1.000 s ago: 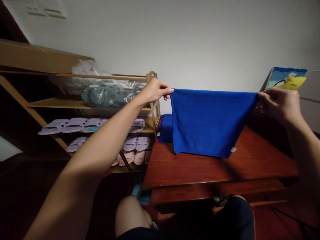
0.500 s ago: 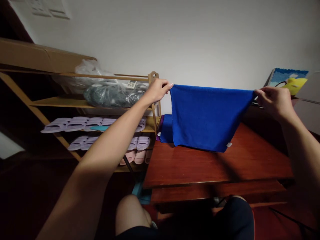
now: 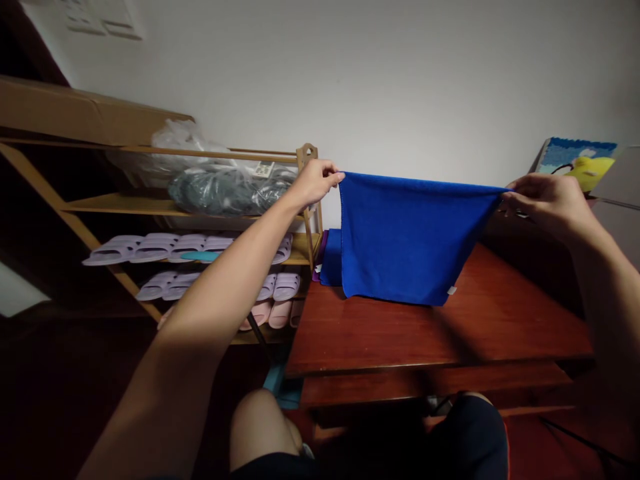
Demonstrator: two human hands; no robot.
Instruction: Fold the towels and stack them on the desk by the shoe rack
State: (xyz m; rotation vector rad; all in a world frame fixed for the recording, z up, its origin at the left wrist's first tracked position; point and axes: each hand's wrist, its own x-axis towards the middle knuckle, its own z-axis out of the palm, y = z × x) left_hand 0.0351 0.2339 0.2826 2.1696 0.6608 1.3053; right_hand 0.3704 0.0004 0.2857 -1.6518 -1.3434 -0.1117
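A blue cloth (image 3: 407,243) hangs spread out between my two hands, its top edge stretched nearly straight. My left hand (image 3: 319,181) pinches its upper left corner between thumb and fingers. At the upper right corner, my right hand (image 3: 547,200) has its fingers closed on the fabric. The cloth's lower edge hangs at the wooden table (image 3: 380,340); whether it touches the top I cannot tell. A small white tag shows near the lower right corner. Behind the left edge lies another blue cloth (image 3: 331,260), partly covered, with a purple cloth (image 3: 318,267) beside it.
A wooden rack (image 3: 120,201) on the left holds lilac slippers (image 3: 115,250), pink slippers (image 3: 280,313), a plastic-wrapped bundle (image 3: 225,190) and a cardboard box (image 3: 55,110). At the right back are a yellow plush toy (image 3: 593,172) and a blue picture (image 3: 565,152).
My right hand has come slightly down and to the left with its corner of the cloth. The cloth's lower edge has shifted a little left. My left hand has barely moved.
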